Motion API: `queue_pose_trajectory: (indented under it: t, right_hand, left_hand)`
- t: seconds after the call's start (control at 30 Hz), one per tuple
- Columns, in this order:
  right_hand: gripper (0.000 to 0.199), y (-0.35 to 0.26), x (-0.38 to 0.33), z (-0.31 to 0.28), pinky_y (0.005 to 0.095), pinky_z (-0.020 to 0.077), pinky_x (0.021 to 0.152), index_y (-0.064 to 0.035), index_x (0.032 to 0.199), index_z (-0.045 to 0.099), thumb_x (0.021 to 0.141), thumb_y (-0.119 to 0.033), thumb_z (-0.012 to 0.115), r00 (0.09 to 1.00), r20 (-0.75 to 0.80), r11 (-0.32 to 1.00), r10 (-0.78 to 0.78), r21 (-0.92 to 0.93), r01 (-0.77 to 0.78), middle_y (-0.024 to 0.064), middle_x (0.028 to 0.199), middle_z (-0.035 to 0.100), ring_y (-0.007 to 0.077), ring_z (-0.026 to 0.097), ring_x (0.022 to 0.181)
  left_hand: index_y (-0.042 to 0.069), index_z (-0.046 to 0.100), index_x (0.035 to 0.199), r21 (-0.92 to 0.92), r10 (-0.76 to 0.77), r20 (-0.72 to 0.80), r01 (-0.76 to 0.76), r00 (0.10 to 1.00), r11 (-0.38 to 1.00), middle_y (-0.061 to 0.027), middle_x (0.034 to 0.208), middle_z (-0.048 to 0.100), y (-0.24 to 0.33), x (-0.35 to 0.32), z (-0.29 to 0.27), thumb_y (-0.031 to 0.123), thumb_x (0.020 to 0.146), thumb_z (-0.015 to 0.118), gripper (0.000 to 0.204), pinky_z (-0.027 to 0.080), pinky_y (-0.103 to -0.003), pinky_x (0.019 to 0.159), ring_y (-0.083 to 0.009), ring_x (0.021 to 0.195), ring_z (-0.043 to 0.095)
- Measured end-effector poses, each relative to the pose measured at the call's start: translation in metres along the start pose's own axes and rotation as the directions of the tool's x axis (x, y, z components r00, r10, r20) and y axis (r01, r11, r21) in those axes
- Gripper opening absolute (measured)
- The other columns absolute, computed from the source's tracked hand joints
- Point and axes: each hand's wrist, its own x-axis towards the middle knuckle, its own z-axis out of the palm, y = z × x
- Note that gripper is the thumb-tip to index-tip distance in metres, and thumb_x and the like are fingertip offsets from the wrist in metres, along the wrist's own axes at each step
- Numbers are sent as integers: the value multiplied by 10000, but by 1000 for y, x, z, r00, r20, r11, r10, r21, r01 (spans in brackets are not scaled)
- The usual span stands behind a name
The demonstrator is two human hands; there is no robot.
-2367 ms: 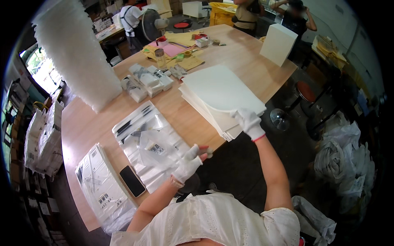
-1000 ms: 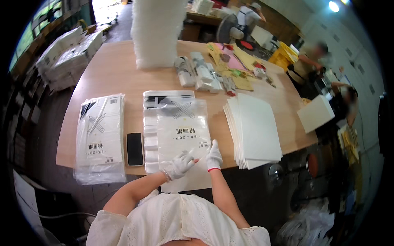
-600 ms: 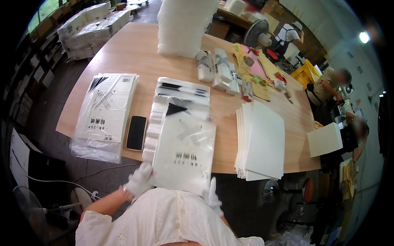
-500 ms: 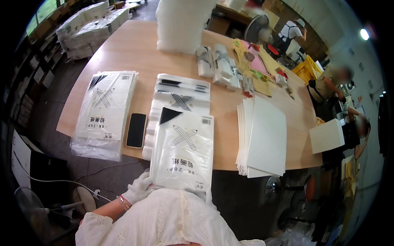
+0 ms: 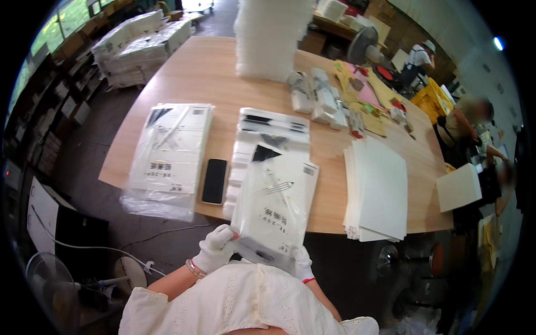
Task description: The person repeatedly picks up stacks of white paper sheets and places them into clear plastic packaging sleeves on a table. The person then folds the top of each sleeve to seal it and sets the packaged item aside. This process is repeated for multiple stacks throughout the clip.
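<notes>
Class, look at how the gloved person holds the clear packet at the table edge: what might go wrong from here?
1. The clear packet is gripped only at its lower end by the left hand and right hand; it may sag or slip.
2. The black phone lies near the table edge; a sweep could knock it off.
3. The white sheet stack overhangs and might slide.

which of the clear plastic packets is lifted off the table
The clear packet held at its near edge by the gloved left hand and right hand; the middle stack and left pile lie flat.
</notes>
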Motion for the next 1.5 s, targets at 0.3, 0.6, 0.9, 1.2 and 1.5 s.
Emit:
queue_pose_trajectory:
  t: [0.3, 0.6, 0.9, 1.2, 1.5]
  right_hand:
    - [308, -68, 106, 222, 288, 506, 737, -10, 1185, 500, 917, -160, 478, 739, 667, 858, 89, 325, -397, 99, 981, 592, 170, 594, 835]
    - [296, -16, 88, 290, 294, 487, 525, -33, 1038, 504, 928, -306, 482, 704, 666, 935, 246, -355, 10, 47, 782, 587, 128, 568, 610]
    - [311, -15, 43, 70, 273, 505, 635, -21, 1171, 503, 910, -187, 533, 939, 182, 950, 292, -166, -264, 74, 958, 590, 132, 587, 730]
    - [315, -23, 16, 6, 282, 519, 631, -19, 1173, 492, 920, -205, 523, 982, -84, 985, 169, -27, -172, 77, 857, 603, 134, 589, 664]
    - [205, -88, 126, 88, 295, 438, 616, -49, 893, 599, 866, -252, 609, 972, -9, 957, -233, -179, 228, 6, 781, 573, 138, 533, 669]
  left_hand:
    - [76, 522, 825, -447, -395, -830, -47, 393, 893, 28, 751, 440, -81, 25, -133, 192, 864, 468, 133, 306, -215, 542, -44, 633, 357]
    - [32, 501, 1054, -464, -629, -755, 526, 186, 713, -76, 934, 544, -280, -71, -229, 160, 836, 469, 255, 457, -322, 645, -187, 804, 534]
    - [73, 551, 862, 301, -31, 230, -40, 973, 953, -134, 838, 587, -83, 11, -2, 124, 752, 605, 133, 464, -406, 622, -333, 732, 590]
    - [113, 607, 796, 525, -69, 380, -154, 922, 837, -70, 929, 596, -135, 124, 105, 258, 751, 589, 153, 387, -399, 850, -285, 1008, 503]
    - [52, 594, 851, 174, -22, 398, -52, 917, 983, -105, 744, 607, -117, 158, 89, 171, 848, 544, 129, 486, -383, 645, -267, 718, 609]
